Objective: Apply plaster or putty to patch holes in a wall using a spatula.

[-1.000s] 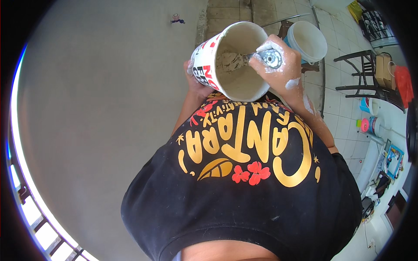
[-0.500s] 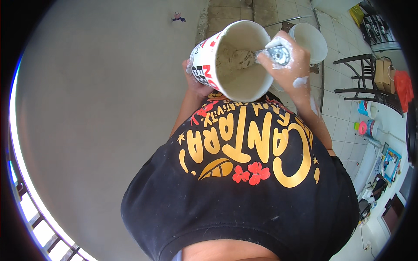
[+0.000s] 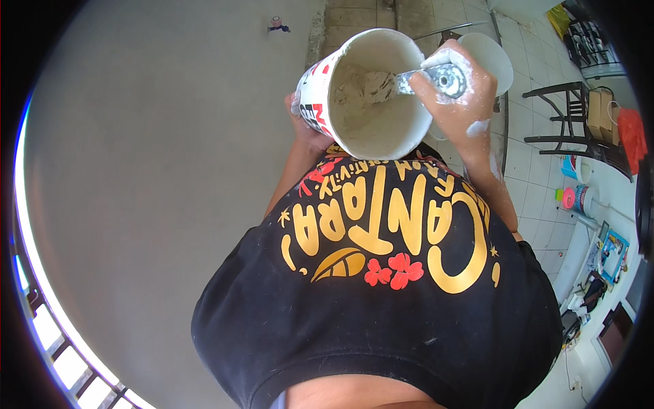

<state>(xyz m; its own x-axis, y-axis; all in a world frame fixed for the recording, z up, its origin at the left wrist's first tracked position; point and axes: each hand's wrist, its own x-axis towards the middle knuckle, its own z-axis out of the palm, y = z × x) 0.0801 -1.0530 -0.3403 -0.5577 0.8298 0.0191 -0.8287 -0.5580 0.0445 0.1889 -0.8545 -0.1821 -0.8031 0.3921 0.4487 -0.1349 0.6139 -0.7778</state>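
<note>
A white bucket (image 3: 417,129) with red and black print is tilted in front of my chest, its mouth facing me. My left hand (image 3: 304,128) grips it from the left side, fingers partly hidden behind the wall. Pale, wet plaster-like paste (image 3: 354,92) coats the inside. In my right hand (image 3: 470,99), smeared with white paste, is the grey handle of a putty knife (image 3: 412,82). Its blade end sits in the paste, covered so that its shape is hard to make out. The handle crosses the bucket's right rim.
A smooth grey wall (image 3: 157,177) fills the left, with a small tap (image 3: 277,25) near its top. Beyond my right hand stands another white bucket (image 3: 494,61) on the tiled floor (image 3: 528,160). Dark chairs (image 3: 569,112), a red bag (image 3: 632,140) and a cluttered shelf are at right.
My right hand has shifted slightly right, drawing the putty knife outward, so more of its handle shows. The bucket has tipped a little while my left hand keeps its hold.
</note>
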